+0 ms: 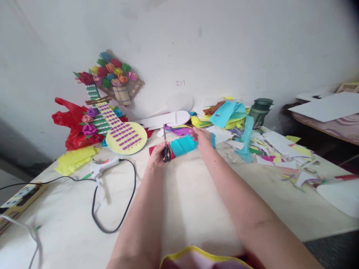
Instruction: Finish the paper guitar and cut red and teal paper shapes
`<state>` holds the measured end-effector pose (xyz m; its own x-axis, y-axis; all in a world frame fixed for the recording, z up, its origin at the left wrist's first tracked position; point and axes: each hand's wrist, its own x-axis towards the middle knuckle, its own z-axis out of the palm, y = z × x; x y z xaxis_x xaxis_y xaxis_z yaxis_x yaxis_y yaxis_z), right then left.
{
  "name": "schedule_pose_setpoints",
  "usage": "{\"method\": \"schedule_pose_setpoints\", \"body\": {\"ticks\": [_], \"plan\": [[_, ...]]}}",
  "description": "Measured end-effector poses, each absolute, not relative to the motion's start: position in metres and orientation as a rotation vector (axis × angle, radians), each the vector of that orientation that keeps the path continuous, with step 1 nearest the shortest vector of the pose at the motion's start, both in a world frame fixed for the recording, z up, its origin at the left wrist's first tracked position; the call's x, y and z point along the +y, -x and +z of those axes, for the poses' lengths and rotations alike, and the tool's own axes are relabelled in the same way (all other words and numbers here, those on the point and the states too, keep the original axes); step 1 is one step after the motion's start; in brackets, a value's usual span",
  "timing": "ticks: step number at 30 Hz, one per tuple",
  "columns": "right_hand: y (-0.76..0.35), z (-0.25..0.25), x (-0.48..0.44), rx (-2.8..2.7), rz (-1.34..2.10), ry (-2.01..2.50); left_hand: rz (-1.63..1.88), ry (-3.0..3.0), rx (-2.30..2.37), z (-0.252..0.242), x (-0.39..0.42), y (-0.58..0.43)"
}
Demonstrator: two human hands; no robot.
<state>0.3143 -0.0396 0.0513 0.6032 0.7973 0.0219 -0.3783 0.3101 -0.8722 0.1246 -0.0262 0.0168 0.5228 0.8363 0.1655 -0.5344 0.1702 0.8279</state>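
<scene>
My left hand (157, 156) is closed around a pair of scissors (167, 154) with black handles, the blades pointing away from me. Under and beside it lies a dark red piece (152, 150), partly hidden by the hand. A strip of blue crepe paper (181, 145) stretches from there to the right. My right hand (204, 138) is over the strip's right part, its fingers bent and apparently pinching the paper; the exact contact is hard to see.
A yellow paper guitar (126, 138) leans at the back left near paper flowers. A glue gun (105, 167) with a looped cord lies left, near a power strip (21, 198). Coloured paper (224, 114), a green bottle (260, 112) and scraps (276, 145) cover the right.
</scene>
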Motion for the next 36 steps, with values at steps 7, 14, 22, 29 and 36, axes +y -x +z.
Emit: {"method": "schedule_pose_setpoints", "body": {"ticks": [7,14,22,29,36], "plan": [[-0.301,0.057,-0.041,-0.703,0.878,0.942,0.915,-1.057,0.415,0.010,-0.024,-0.130],[-0.357,0.058,-0.035,-0.238,0.587,0.944,1.198,-0.922,0.494,0.017,-0.023,-0.127],[-0.301,0.048,-0.039,-0.815,1.095,1.104,1.496,-0.891,0.499,0.025,-0.019,-0.132],[-0.264,0.043,-0.047,-1.087,1.413,0.845,1.421,-0.959,0.437,0.026,-0.021,-0.143],[-0.278,0.040,-0.052,-1.254,1.673,0.526,1.229,-1.079,0.414,0.026,-0.024,-0.144]]}}
